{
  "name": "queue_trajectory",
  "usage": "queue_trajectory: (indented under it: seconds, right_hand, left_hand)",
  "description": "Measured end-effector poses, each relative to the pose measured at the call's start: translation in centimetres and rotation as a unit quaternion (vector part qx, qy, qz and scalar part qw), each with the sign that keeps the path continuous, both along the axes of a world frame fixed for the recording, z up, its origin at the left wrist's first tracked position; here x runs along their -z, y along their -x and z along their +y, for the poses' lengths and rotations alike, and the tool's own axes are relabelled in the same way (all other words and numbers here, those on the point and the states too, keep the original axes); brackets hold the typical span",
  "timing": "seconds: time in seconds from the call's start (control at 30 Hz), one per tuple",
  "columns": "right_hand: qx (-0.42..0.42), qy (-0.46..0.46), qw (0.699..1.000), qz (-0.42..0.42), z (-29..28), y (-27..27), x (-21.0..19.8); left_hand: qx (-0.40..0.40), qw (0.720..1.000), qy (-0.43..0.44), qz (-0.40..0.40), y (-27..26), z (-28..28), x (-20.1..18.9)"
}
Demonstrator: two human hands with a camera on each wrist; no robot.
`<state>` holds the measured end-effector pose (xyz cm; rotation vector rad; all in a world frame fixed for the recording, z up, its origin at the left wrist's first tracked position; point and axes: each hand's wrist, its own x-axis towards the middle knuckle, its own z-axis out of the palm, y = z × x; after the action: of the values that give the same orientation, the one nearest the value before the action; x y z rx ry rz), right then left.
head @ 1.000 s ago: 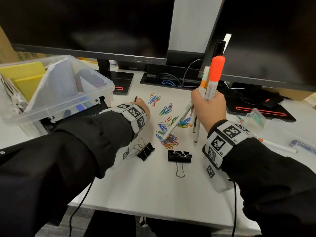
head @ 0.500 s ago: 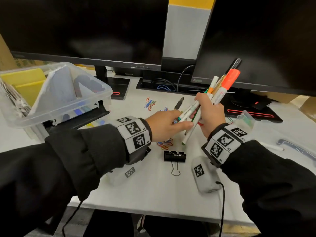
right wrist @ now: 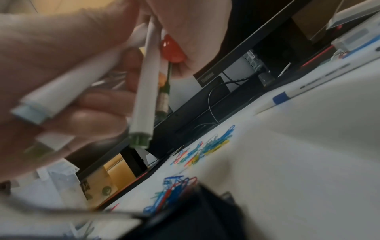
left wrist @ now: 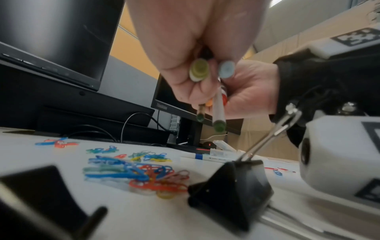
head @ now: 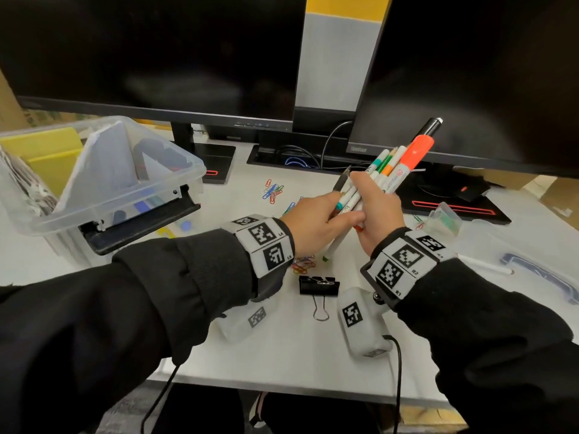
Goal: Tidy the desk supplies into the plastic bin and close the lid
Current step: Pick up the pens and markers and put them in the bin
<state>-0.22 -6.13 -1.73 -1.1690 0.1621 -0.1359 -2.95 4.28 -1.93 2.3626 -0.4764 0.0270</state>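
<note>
A bundle of markers [head: 390,166] with white barrels, an orange-capped highlighter [head: 418,148] and a black pen [head: 430,128] tilts up to the right above the desk's middle. My right hand [head: 374,202] grips its middle. My left hand [head: 316,214] curls round its lower ends, with a dark pen [head: 341,181] against the bundle. From below, the left wrist view shows the marker ends [left wrist: 205,71] between my left hand's fingers [left wrist: 185,68]. The clear plastic bin [head: 175,186] stands open at far left, holding yellow and white pads.
Coloured paper clips [head: 272,191] lie scattered on the white desk, more under my wrists [head: 302,264]. A black binder clip [head: 319,285] sits near the front. At right lie a loose marker [head: 482,266], a small clear box [head: 445,217] and a clear lid [head: 539,274]. Two monitors stand behind.
My left hand left the paper clips, carried a dark pen rightward and now grips the bundle with the right hand. The bundle tipped from upright to leaning right.
</note>
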Motion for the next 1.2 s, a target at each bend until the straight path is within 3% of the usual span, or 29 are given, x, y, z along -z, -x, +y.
queue_trajectory:
  seconds: [0.13,0.3,0.53,0.7,0.83,0.9,0.93,1.07,1.13,1.2]
  right_hand:
    - [-0.019,0.008,1.0,0.0,0.2,-0.1,0.0]
    - [-0.048,0.02,0.999,0.013,0.3,0.1,0.0]
    - [-0.035,0.054,0.998,0.011,0.4,0.1,-0.2]
    - [0.017,0.06,0.998,-0.001,0.5,-0.3,-0.2]
    - [0.055,0.063,0.996,-0.026,0.5,-0.5,-0.8]
    - [0.072,0.039,0.996,-0.031,0.0,-0.8,-1.3]
    - [0.075,0.026,0.996,-0.031,-0.3,-0.9,-1.4]
    - [0.061,0.018,0.997,-0.05,0.0,-0.7,-1.7]
    - [0.042,0.032,0.996,-0.069,0.7,-0.3,-1.7]
    - [0.007,0.049,0.995,-0.088,1.1,0.0,-1.5]
  left_hand:
    - [0.013,1.0,0.003,-0.029,0.2,-0.1,-0.3]
    - [0.021,0.997,-0.056,-0.049,0.2,-0.3,-0.1]
    - [-0.013,1.0,-0.011,-0.005,0.1,-0.4,-0.7]
    - [-0.043,0.992,0.094,0.07,-0.1,-0.4,-1.0]
    - [-0.054,0.969,0.214,0.112,0.5,0.1,-1.1]
    - [-0.09,0.935,0.313,0.138,0.4,0.6,-1.6]
    - [-0.109,0.911,0.35,0.189,0.2,1.0,-1.8]
    - [-0.109,0.765,0.414,0.481,-0.4,1.7,-1.7]
    - [-0.106,0.71,0.473,0.511,-0.7,1.3,-1.2]
    - [-0.116,0.68,0.534,0.489,-1.3,0.6,-0.9]
